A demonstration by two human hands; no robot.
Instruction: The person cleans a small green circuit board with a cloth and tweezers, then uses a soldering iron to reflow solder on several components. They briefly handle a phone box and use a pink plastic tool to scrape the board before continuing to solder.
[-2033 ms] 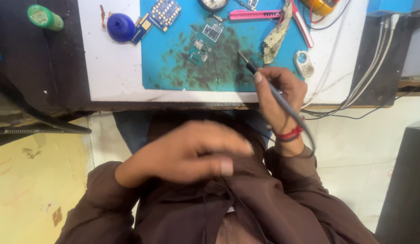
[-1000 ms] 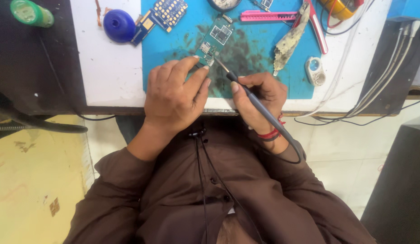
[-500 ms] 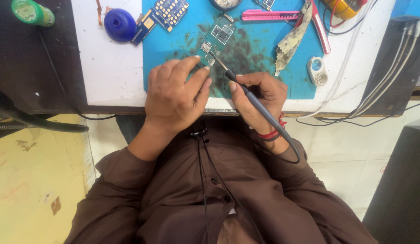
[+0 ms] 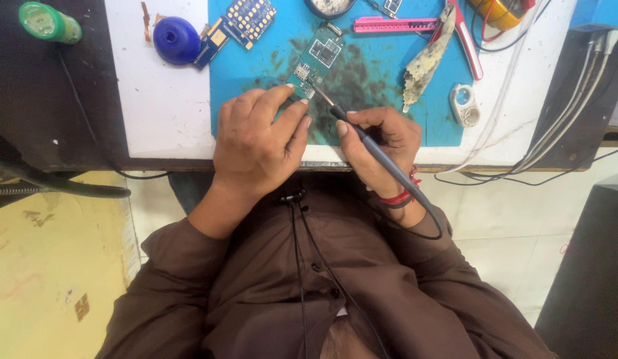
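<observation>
I see my left hand (image 4: 259, 143) in the middle of the frame, lying palm down on the blue mat (image 4: 382, 133), its fingers stretched forward and close together, fingertips pressing on the near end of a small green circuit board (image 4: 317, 61). The board lies slanted on the mat, just above that hand, running up toward the top centre. My right hand (image 4: 382, 146) sits right beside the left, slightly to the right of centre, fingers clamped around a dark soldering iron (image 4: 372, 149) like a pen. Its metal tip points up and left and meets the board's near end, just beside my left fingertips.

The mat's near edge runs under both hands, along the front edge of the white table (image 4: 162, 113). Left of my left hand there is a bare stretch of table, with a blue round bulb (image 4: 176, 40) and a second blue board (image 4: 246, 21) in the upper left. To the right of the iron, a pale scrap (image 4: 422, 63), a pink cutter (image 4: 395, 25) and a small white ring-shaped piece (image 4: 464, 105) crowd the mat's right side. Cables (image 4: 575, 93) trail off the far right edge.
</observation>
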